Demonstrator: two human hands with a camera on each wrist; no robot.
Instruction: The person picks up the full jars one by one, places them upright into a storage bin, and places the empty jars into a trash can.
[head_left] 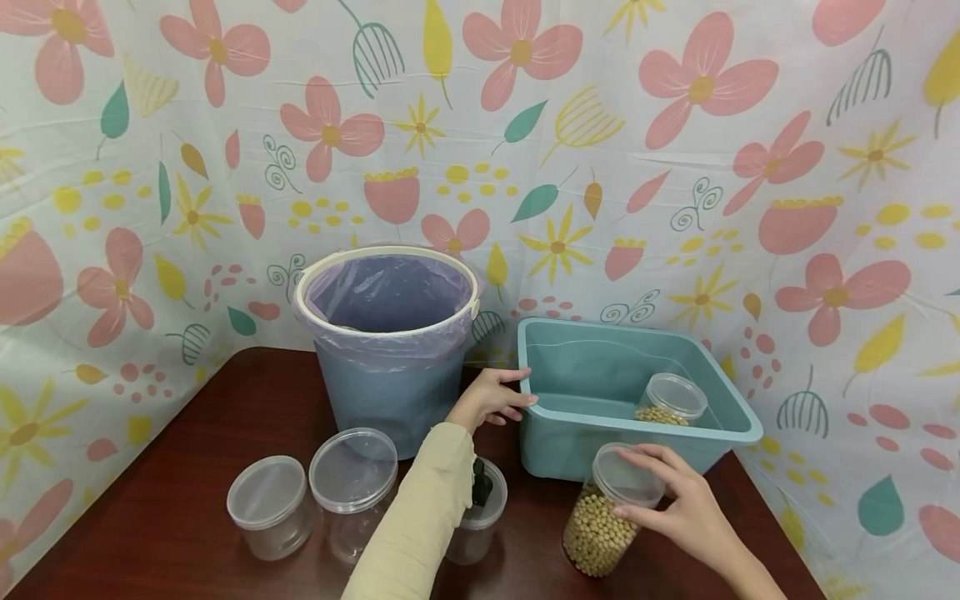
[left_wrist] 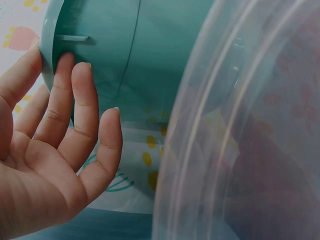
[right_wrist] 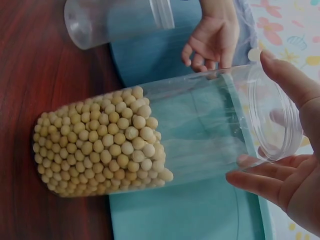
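Fingers of the right hand (head_left: 686, 500) are gripping a clear soybean jar (head_left: 600, 525) by its top, its long axis running roughly upright toward the desk's (head_left: 165, 517) right edge, just in front of the teal basin (head_left: 555, 446); the left hand (head_left: 491, 396), farther away, is holding the basin's left rim.

Appears to be a screened-off tabletop nook indoors; cannot be pinned down as home, office or studio. Backed and flanked by hanging cloth (head_left: 480, 158), printed with flowers and leaves. Furnished with a dark reddish-brown table (head_left: 165, 508). Stocked with household wares: bag-lined bucket (head_left: 382, 392), blue-green basin (head_left: 562, 446), clear lidded jars (head_left: 272, 512).
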